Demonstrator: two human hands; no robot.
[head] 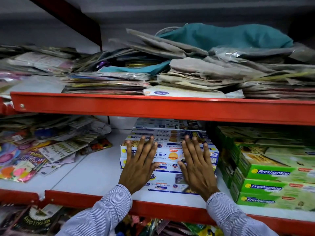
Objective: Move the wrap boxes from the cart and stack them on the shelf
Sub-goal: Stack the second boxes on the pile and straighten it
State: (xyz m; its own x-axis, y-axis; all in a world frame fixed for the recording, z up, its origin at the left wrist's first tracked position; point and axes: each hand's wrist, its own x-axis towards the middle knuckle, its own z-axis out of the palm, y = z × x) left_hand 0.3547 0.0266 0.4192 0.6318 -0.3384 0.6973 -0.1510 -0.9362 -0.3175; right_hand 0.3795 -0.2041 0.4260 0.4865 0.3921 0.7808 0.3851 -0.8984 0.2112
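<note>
Red-edged metal shelving fills your view, and your two hands rest on the white middle shelf [95, 169], near its front edge. Your left hand [139, 165] and right hand [197, 167] both lie flat with fingers spread, palms pressed on the front of the wrap boxes [167, 155], gripping nothing. Those long white-and-blue cardboard boxes sit in one stack; at least three layers show at the front, with more rows stepping back behind, but your hands and the upper shelf's red lip [162, 108] hide enough that an exact count is not possible. Just right of them stand three stacked green Freshwrapp boxes [271, 184], glossy and rectangular, with further green boxes behind, cut off by the frame. Toward the shelf's left end lies a loose heap of shiny printed packets [39, 150], too blurred to count. Above, the upper shelf carries flattened grey paper bags [201, 68] and a teal cloth bundle [226, 35]. Two striped sleeves [105, 213] cover your forearms.
</note>
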